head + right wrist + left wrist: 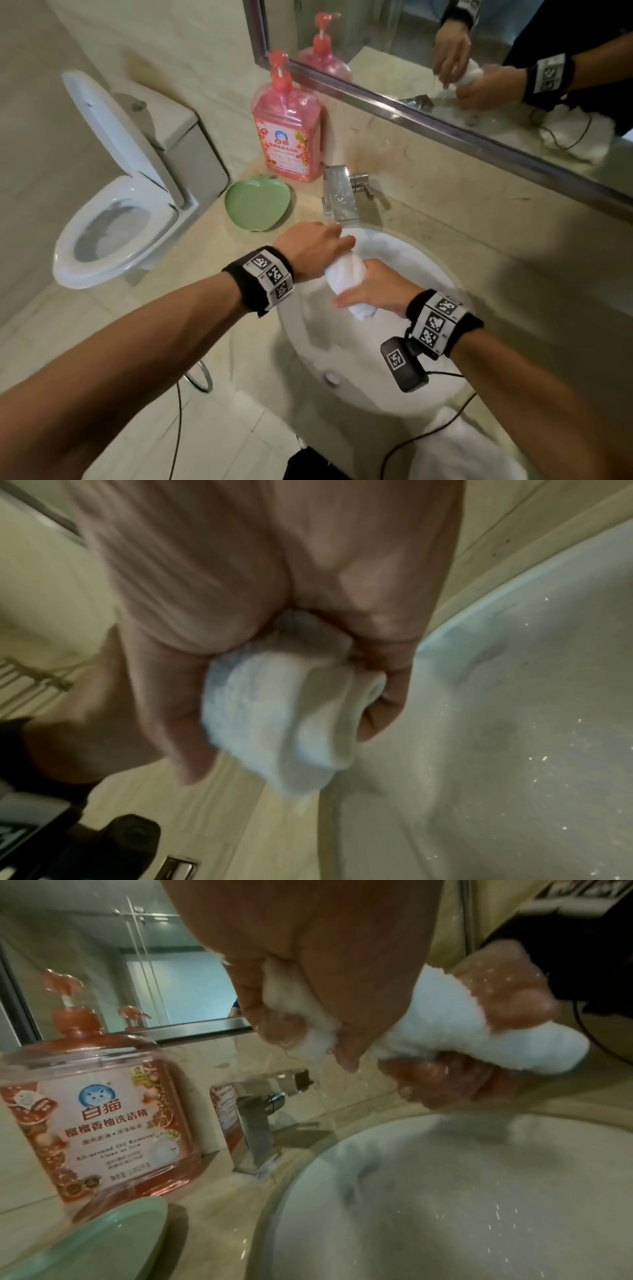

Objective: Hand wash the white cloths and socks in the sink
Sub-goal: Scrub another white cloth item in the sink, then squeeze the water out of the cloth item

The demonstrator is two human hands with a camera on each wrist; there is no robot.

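A rolled, wet white cloth (346, 278) hangs above the white sink basin (308, 329), gripped at both ends. My left hand (315, 250) curls round its upper end, and the right hand (373, 287) wraps its lower end. In the left wrist view the white cloth (455, 1023) stretches between my left hand (308, 993) and my wet right hand (479, 1047), with water dripping from it. In the right wrist view a loose end of the cloth (284, 723) sticks out below my right hand (274, 615). The basin (445, 1191) is wet.
A chrome faucet (342, 192) stands behind the basin. A pink soap bottle (287, 126) and a green apple-shaped dish (257, 205) sit on the counter at the left. More white cloth (455, 445) lies on the counter's near edge. A toilet (120, 205) stands further left.
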